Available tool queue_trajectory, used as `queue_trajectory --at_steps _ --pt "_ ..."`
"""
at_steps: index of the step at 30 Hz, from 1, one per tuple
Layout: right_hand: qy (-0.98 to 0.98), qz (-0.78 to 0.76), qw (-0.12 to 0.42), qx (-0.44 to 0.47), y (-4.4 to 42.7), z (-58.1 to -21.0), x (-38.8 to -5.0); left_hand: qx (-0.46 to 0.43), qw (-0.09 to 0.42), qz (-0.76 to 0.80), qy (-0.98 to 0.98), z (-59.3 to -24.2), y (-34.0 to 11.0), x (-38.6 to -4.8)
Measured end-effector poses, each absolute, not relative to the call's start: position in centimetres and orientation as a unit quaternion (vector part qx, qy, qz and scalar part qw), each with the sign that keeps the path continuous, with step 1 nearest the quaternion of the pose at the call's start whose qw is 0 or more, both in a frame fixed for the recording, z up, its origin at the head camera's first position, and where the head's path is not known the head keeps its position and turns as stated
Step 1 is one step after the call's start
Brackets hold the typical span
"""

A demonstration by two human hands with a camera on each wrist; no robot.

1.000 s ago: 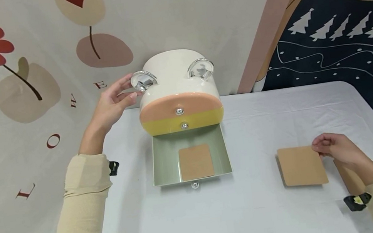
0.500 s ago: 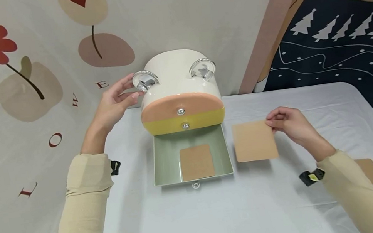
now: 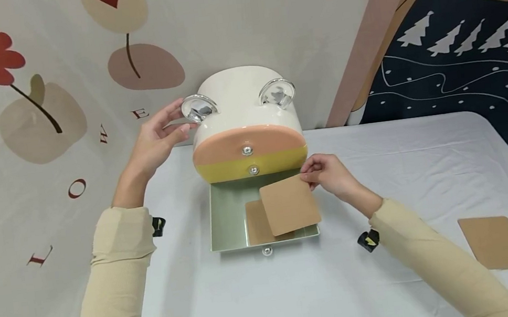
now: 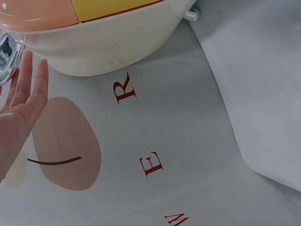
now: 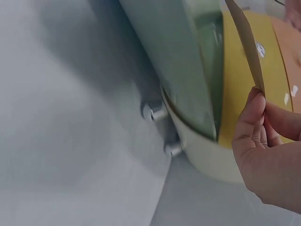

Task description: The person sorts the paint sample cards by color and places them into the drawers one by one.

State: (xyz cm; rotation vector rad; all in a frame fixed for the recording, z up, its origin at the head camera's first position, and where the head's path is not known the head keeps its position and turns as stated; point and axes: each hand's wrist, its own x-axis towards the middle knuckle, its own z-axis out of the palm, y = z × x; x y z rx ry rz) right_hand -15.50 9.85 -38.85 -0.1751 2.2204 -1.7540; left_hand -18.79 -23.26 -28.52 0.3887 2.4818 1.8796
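Observation:
A small white cabinet (image 3: 241, 91) with round silver ears has an orange drawer front, a yellow one, and a pulled-out green bottom drawer (image 3: 227, 214). By its corner, my right hand (image 3: 332, 178) pinches a square brown coaster (image 3: 290, 204) over that drawer. The right wrist view shows the coaster (image 5: 247, 42) edge-on between thumb and fingers. Another brown coaster (image 3: 257, 221) lies in the drawer, partly covered by the held one. My left hand (image 3: 152, 139) is at the left silver ear (image 3: 199, 108), fingers extended behind it; the left wrist view shows the fingers (image 4: 40, 84) fairly straight.
One more brown coaster (image 3: 497, 243) lies on the white-covered table (image 3: 345, 284) at the right. Behind the cabinet rises a printed cloth backdrop (image 3: 304, 25). A silver knob (image 3: 267, 251) sticks out from the green drawer's front.
My right hand has carried the held coaster leftward from the right side of the table to above the green drawer. The left hand stays at the ear.

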Motion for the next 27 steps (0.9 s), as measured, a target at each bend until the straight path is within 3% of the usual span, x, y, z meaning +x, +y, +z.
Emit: queue_trajectory --at_steps 7,12,27 --pt "0.756 -0.616 0.196 -0.102 8.7 -39.6 -15.3 0.121 0.006 0.595 0.795 -28.5 -23.2 -18.8" --pt "0.764 -0.605 0.198 -0.106 9.3 -39.6 -15.2 0.121 0.007 0.599 0.792 -28.6 -23.3 -18.8" --pt "0.811 -0.543 0.200 -0.085 15.7 -39.0 -15.1 0.111 0.009 0.586 0.803 -28.5 -23.3 -18.8"
